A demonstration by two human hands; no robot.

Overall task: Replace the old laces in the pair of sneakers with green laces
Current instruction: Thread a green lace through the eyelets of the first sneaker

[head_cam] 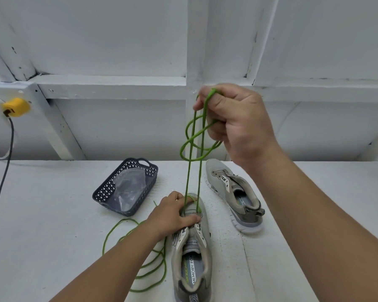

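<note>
A grey sneaker (192,253) lies on the white table in front of me, toe pointing away. My left hand (172,214) grips its toe end and holds it down. A green lace (191,149) runs as two strands up from the sneaker's front eyelets to my right hand (234,123), which is raised high and grips the lace with loops hanging below the fingers. The second grey sneaker (234,195) lies unlaced to the right. Another green lace (140,258) lies coiled on the table left of the near sneaker, partly under my left forearm.
A dark perforated basket (109,192) holding a clear plastic bag stands left of the shoes. A yellow plug (15,107) with a dark cable hangs at the far left wall. White wall beams rise behind the table (42,214).
</note>
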